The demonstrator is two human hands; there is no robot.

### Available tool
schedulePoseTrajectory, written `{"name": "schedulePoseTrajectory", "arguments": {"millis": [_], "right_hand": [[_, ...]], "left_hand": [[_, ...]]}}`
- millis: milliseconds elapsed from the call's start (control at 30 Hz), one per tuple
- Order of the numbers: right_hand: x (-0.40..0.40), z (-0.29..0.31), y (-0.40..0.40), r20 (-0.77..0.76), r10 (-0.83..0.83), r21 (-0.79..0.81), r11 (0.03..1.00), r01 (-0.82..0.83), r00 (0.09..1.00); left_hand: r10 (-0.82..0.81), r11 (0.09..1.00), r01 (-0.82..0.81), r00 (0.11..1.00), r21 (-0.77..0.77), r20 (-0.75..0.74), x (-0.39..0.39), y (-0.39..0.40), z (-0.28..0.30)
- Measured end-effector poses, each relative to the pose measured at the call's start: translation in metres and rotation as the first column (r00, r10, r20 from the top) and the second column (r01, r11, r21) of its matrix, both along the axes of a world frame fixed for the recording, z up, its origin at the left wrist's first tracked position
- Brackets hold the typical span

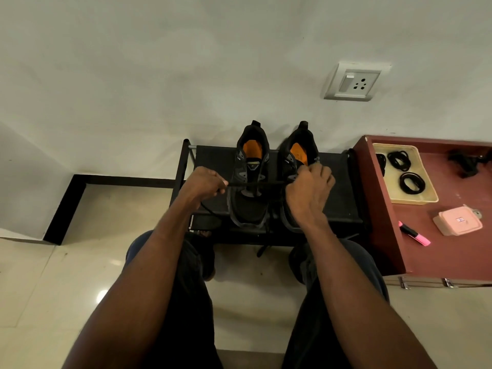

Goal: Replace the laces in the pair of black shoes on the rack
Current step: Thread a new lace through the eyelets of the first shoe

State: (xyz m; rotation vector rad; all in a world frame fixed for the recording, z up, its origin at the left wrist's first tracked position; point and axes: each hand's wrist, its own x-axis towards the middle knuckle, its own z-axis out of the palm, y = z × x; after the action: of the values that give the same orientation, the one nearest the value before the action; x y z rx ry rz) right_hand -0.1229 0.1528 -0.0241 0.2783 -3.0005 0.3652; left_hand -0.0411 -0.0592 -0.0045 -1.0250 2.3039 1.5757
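Two black shoes with orange insoles stand side by side on a black rack [213,161], heels toward the wall. A black lace [255,184] runs taut across the left shoe [249,206] between my hands. My left hand [203,183] pinches the lace's left end, just left of that shoe. My right hand [308,190] lies over the right shoe [299,153] with its fingers curled at the eyelets, gripping the lace's other part. Most of the right shoe's front is hidden under that hand.
A maroon cabinet top [452,251] stands at the right with a beige tray [426,201] of coiled black laces, a pink box [458,221] and a pink marker [414,234]. A wall socket [354,82] is above. My knees are under the rack's front edge.
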Motion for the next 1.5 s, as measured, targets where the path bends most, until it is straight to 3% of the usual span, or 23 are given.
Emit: {"name": "schedulePoseTrajectory", "arguments": {"millis": [67, 100, 167, 200, 300, 400, 500, 533, 600, 667, 700, 733, 833, 900, 1000, 1100, 1167, 1267, 1500], "right_hand": [[0.009, 0.003, -0.017, 0.153, 0.244, -0.284, 0.939, -0.194, 0.958], [0.016, 0.006, -0.027, 0.306, 0.375, -0.429, 0.875, -0.225, 0.875], [0.025, 0.008, -0.039, 0.463, 0.537, -0.548, 0.799, -0.248, 0.705], [0.026, 0.006, -0.040, 0.462, 0.548, -0.547, 0.795, -0.263, 0.697], [0.014, 0.006, -0.029, 0.405, 0.372, -0.495, 0.857, -0.142, 0.835], [-0.004, 0.006, -0.005, 0.218, 0.041, -0.148, 0.989, -0.009, 0.975], [-0.002, 0.003, 0.002, 0.079, -0.092, 0.059, 0.994, 0.087, 0.993], [0.001, 0.002, -0.002, 0.054, -0.036, 0.038, 0.999, 0.034, 0.998], [0.008, 0.001, -0.015, 0.166, 0.206, -0.236, 0.958, -0.164, 0.964], [0.017, 0.004, -0.031, 0.397, 0.466, -0.521, 0.824, -0.224, 0.791], [0.020, 0.004, -0.036, 0.434, 0.531, -0.564, 0.790, -0.240, 0.728], [0.022, 0.003, -0.038, 0.429, 0.548, -0.569, 0.781, -0.256, 0.718], [0.019, 0.001, -0.033, 0.394, 0.412, -0.527, 0.834, -0.165, 0.822], [0.013, 0.001, -0.025, 0.332, 0.285, -0.408, 0.903, -0.135, 0.899], [0.012, 0.001, -0.018, 0.291, 0.175, -0.229, 0.967, -0.109, 0.940], [0.015, -0.005, -0.021, 0.233, 0.184, -0.112, 0.981, -0.161, 0.955], [0.016, -0.006, -0.027, 0.237, 0.306, -0.272, 0.932, -0.239, 0.922], [0.019, -0.006, -0.038, 0.396, 0.466, -0.568, 0.801, -0.187, 0.791], [0.018, -0.012, -0.039, 0.466, 0.465, -0.705, 0.710, -0.002, 0.753]], "left_hand": [[-0.083, 0.996, 0.083, 0.997, 0.044, -0.001, -0.001, 0.006, 0.001], [-0.132, 0.989, 0.132, 0.991, 0.064, -0.006, -0.002, 0.010, 0.001], [-0.197, 0.976, 0.197, 0.980, 0.087, -0.012, -0.002, 0.014, 0.000], [-0.205, 0.974, 0.205, 0.979, 0.096, -0.013, -0.002, 0.015, 0.000], [-0.151, 0.982, 0.151, 0.988, 0.117, -0.009, 0.000, 0.007, -0.001], [-0.039, 0.995, 0.040, 0.999, 0.086, -0.005, 0.001, -0.001, 0.000], [0.018, 1.000, -0.018, 1.000, 0.004, 0.006, 0.001, -0.001, -0.004], [0.002, 1.000, -0.002, 1.000, 0.001, 0.005, 0.000, 0.001, -0.004], [-0.054, 0.997, 0.055, 0.998, 0.049, -0.010, -0.001, 0.008, -0.004], [-0.117, 0.990, 0.119, 0.993, 0.081, -0.028, -0.003, 0.014, -0.003], [-0.141, 0.986, 0.143, 0.990, 0.084, -0.033, -0.004, 0.016, -0.003], [-0.155, 0.984, 0.158, 0.987, 0.086, -0.034, -0.004, 0.016, -0.004], [-0.140, 0.985, 0.143, 0.990, 0.093, -0.033, -0.004, 0.013, -0.007], [-0.092, 0.990, 0.097, 0.994, 0.105, -0.052, -0.003, 0.009, -0.009], [-0.040, 0.988, 0.053, 0.995, 0.144, -0.087, -0.004, 0.006, -0.011], [-0.070, 0.976, 0.090, 0.992, 0.197, -0.109, -0.005, 0.009, -0.012], [-0.093, 0.970, 0.118, 0.988, 0.211, -0.127, -0.004, 0.012, -0.014], [-0.108, 0.968, 0.141, 0.981, 0.206, -0.164, -0.003, 0.014, -0.018], [-0.050, 0.977, 0.085, 0.982, 0.195, -0.181, -0.007, 0.008, -0.029]]}}
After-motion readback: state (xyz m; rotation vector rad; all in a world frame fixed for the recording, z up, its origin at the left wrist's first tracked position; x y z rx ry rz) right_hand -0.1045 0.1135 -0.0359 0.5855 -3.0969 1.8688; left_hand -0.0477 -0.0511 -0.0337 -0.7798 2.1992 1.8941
